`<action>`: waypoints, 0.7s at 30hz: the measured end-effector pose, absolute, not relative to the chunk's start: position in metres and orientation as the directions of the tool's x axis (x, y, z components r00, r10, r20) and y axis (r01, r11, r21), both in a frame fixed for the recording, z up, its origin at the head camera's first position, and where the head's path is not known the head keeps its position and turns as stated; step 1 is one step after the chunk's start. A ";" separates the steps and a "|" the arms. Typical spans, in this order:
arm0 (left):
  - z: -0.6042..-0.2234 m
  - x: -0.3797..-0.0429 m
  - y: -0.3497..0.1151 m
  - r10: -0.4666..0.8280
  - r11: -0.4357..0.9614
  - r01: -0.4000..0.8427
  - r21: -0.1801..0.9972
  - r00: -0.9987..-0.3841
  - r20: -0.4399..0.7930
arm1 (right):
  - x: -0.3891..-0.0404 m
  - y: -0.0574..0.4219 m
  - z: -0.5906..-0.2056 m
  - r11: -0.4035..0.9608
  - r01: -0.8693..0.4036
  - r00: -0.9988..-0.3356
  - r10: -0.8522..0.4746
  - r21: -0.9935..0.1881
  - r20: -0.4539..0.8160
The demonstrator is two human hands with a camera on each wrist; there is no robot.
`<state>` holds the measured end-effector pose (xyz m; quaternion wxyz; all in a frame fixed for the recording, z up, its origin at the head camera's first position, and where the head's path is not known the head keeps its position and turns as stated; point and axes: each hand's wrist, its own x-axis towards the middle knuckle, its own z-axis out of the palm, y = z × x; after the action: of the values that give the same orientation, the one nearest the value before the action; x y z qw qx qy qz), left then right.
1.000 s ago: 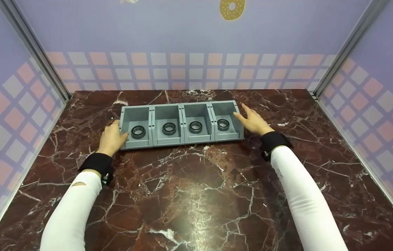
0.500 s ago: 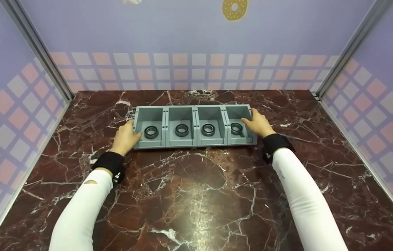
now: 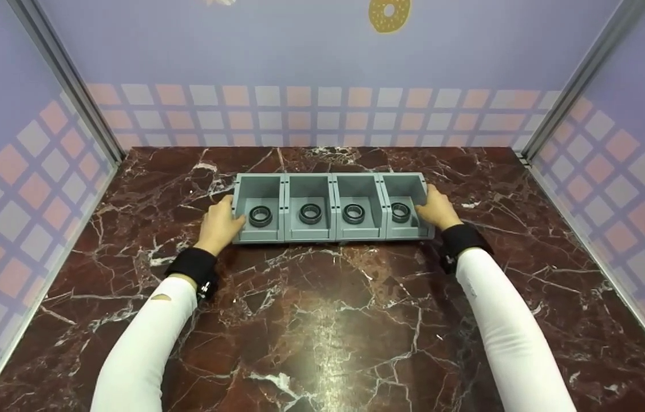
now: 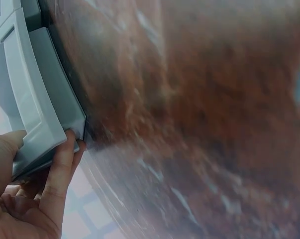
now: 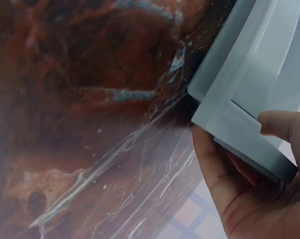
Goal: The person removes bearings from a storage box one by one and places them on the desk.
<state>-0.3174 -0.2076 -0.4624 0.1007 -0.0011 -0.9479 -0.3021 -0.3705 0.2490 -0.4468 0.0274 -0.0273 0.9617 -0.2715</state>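
A row of several joined grey storage bins point(image 3: 311, 234) stands toward the back of the table, with one black ring-shaped bearing in each compartment. The leftmost bearing point(image 3: 260, 224) and the rightmost bearing point(image 3: 400, 221) lie flat on their bin floors. My left hand point(image 3: 220, 226) grips the row's left end, its thumb over the side wall and its fingers outside. At the opposite end, my right hand point(image 3: 439, 210) holds the right wall the same way. Both wrist views show the fingers point(image 4: 59, 184) reaching round the outside of the bin, partly hidden by it.
The dark red marbled table point(image 3: 322, 320) extends in front of the bins. A purple back wall point(image 3: 322, 46) with a checked band rises behind, and side walls with metal corner posts point(image 3: 580, 74) enclose left and right.
The bin row has shifted right and straightened from a slight slant, with the bearings inside. My left hand moved right with it, and my right hand closed on the right end.
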 end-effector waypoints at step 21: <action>-0.459 -0.307 -0.195 -0.078 0.804 0.026 0.595 -0.986 0.148 | -0.350 0.266 -0.451 0.840 -0.096 -0.995 -0.077 -0.533 0.057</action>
<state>-0.3067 -0.1949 -0.4591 0.0827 0.0137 -0.9460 -0.3131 -0.3498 0.2659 -0.4506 -0.0168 -0.0451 0.9591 -0.2789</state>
